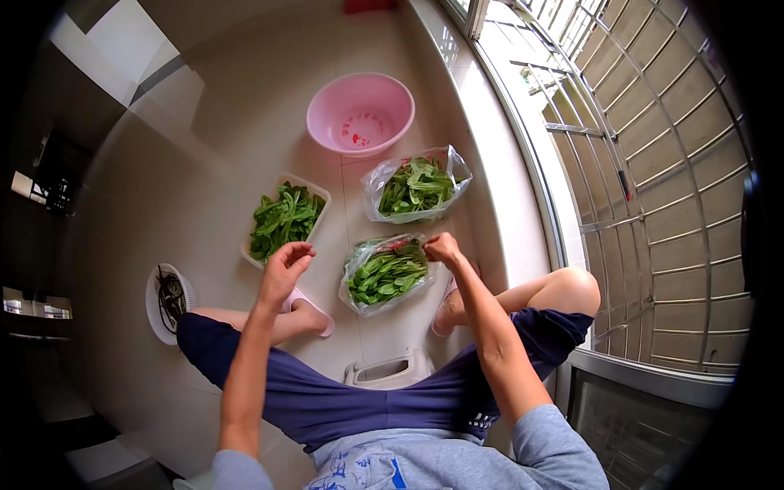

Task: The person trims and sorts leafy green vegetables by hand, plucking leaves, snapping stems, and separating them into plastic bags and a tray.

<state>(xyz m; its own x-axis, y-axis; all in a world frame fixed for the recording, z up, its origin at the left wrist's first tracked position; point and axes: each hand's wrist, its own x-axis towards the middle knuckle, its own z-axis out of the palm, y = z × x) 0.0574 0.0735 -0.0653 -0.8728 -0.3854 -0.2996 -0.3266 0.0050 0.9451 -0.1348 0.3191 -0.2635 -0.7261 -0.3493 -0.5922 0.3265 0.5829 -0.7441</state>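
Note:
Leafy greens (384, 275) fill a clear plastic bag (357, 304) on the floor between the feet. At that bag's upper right edge, my right hand (441, 247) is closed, its fingertips pinching the plastic. My left hand (286, 269) hovers beside the lower right corner of a pale tray (325, 198) of loose greens (286, 219); its fingers are loosely curled and apart, with nothing visible in them. Just above the first bag lies a second clear bag (463, 170), also holding greens (418, 184).
A pink basin (361, 114), with red print inside, stands beyond the bags. A white basket (155, 304) with dark green stalks sits at the left. Below the bags is a light plastic stool (392, 371). A ledge and barred window run along the right.

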